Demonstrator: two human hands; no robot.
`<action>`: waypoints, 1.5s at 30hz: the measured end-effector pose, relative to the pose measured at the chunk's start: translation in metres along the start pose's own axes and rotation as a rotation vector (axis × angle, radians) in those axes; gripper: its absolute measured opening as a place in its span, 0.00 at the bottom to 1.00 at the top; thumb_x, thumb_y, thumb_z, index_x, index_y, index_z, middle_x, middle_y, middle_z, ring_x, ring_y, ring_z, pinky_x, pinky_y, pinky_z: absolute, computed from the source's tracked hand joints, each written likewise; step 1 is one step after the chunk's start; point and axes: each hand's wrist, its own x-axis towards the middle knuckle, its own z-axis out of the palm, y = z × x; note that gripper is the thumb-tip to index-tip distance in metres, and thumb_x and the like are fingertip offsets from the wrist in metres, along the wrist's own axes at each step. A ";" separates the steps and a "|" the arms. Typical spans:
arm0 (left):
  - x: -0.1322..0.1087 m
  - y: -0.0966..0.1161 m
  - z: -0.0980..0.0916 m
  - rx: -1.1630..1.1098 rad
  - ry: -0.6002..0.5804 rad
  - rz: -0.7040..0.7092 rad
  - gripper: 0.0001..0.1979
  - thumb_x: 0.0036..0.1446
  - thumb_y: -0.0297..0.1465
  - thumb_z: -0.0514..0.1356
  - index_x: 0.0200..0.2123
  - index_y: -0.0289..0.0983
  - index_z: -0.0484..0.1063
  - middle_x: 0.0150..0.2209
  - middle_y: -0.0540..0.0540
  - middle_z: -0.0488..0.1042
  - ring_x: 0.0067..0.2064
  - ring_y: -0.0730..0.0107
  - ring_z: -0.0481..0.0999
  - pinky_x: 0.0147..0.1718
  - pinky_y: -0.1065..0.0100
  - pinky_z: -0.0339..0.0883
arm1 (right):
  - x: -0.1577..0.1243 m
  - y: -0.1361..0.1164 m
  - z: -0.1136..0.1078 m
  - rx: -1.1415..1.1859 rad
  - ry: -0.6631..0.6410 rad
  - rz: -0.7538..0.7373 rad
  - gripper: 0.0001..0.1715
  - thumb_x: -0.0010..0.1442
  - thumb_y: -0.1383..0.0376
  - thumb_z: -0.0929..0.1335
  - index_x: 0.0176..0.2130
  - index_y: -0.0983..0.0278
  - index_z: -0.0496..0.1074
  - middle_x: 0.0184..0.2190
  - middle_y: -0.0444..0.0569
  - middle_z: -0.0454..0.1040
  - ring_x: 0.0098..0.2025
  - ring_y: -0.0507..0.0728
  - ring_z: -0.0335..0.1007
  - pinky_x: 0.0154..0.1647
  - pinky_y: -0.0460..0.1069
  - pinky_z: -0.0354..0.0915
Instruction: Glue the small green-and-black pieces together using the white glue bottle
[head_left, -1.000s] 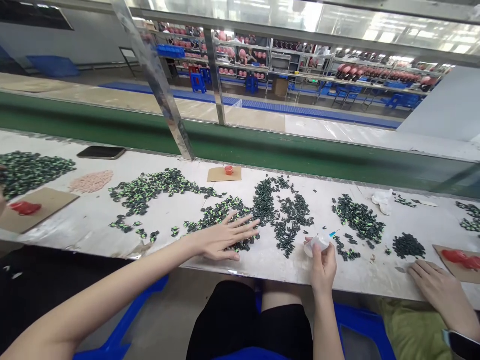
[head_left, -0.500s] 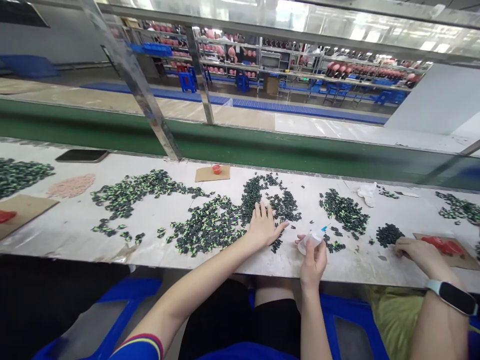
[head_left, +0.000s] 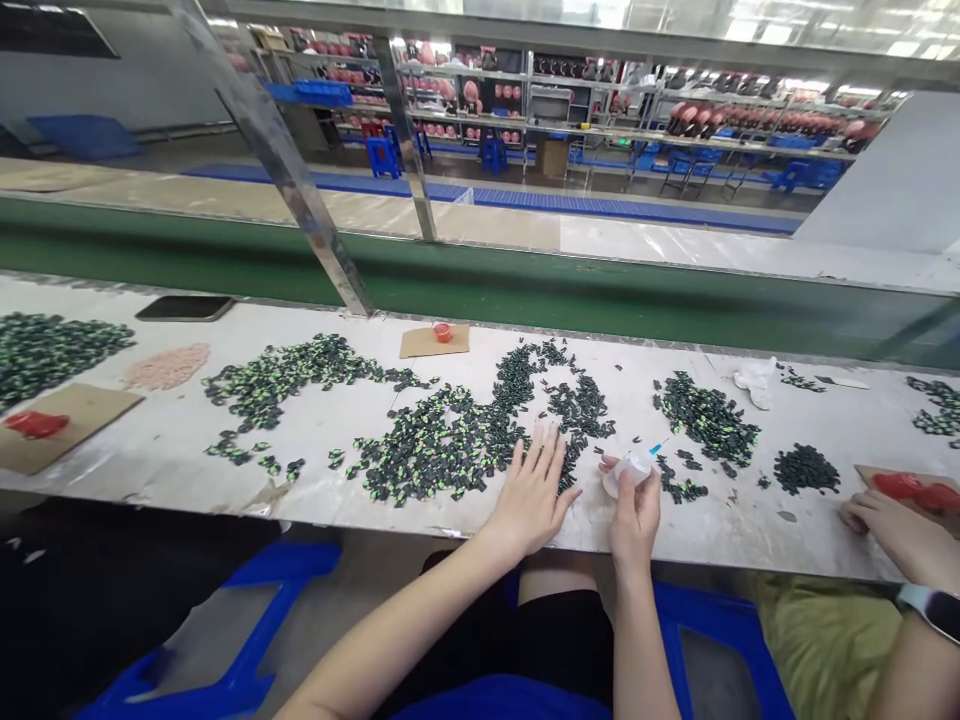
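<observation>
My left hand [head_left: 531, 492] lies palm down with its fingers stretched out, over the near part of a pile of small dark pieces [head_left: 516, 385] on the white table. Its fingertips touch or hover just above them. On its left spreads a heap of black pieces with bright green marks [head_left: 424, 445]. My right hand [head_left: 637, 515] is wrapped round a small translucent squeeze bottle [head_left: 626, 472], which has a thin blue needle tip [head_left: 658, 448] pointing up and right. A further pile of green-marked pieces [head_left: 705, 420] sits beyond the bottle.
A red cap [head_left: 442, 332] rests on cardboard [head_left: 415, 345] at the back. Left are pink bits [head_left: 166, 367] and a dark phone [head_left: 185, 308]. At right, a co-worker's hand [head_left: 889, 525] is near a black pile [head_left: 805, 468]. A metal post [head_left: 300, 190] crosses the view.
My left hand has drawn back across the pile toward the near edge. My right hand keeps the bottle in about the same place. The co-worker's hand has moved away from the black pile.
</observation>
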 end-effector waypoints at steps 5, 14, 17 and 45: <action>0.007 0.003 0.013 -0.038 -0.039 0.136 0.30 0.66 0.41 0.40 0.66 0.32 0.48 0.67 0.40 0.50 0.68 0.56 0.49 0.62 0.53 0.50 | 0.001 0.001 -0.003 -0.183 -0.129 -0.013 0.28 0.61 0.47 0.61 0.52 0.63 0.63 0.53 0.59 0.72 0.55 0.61 0.67 0.55 0.57 0.61; 0.007 -0.014 -0.004 -0.066 -0.077 0.142 0.30 0.66 0.44 0.41 0.67 0.39 0.44 0.68 0.41 0.48 0.68 0.51 0.45 0.61 0.40 0.43 | 0.006 -0.002 0.002 -0.185 -0.297 0.015 0.26 0.60 0.48 0.63 0.50 0.62 0.65 0.53 0.57 0.73 0.56 0.61 0.68 0.54 0.55 0.62; 0.000 -0.024 -0.023 -0.066 -0.019 0.069 0.29 0.65 0.44 0.44 0.66 0.40 0.48 0.68 0.38 0.49 0.68 0.48 0.45 0.59 0.37 0.42 | 0.007 -0.001 0.000 -0.055 -0.178 0.007 0.24 0.57 0.49 0.66 0.46 0.62 0.66 0.45 0.55 0.77 0.48 0.60 0.72 0.47 0.54 0.66; -0.043 -0.032 -0.022 -0.442 0.147 -0.135 0.07 0.61 0.33 0.58 0.33 0.42 0.76 0.34 0.50 0.79 0.41 0.65 0.71 0.42 0.61 0.55 | 0.002 -0.003 -0.001 0.224 0.066 0.203 0.20 0.45 0.51 0.72 0.24 0.64 0.67 0.19 0.42 0.67 0.20 0.51 0.63 0.17 0.45 0.57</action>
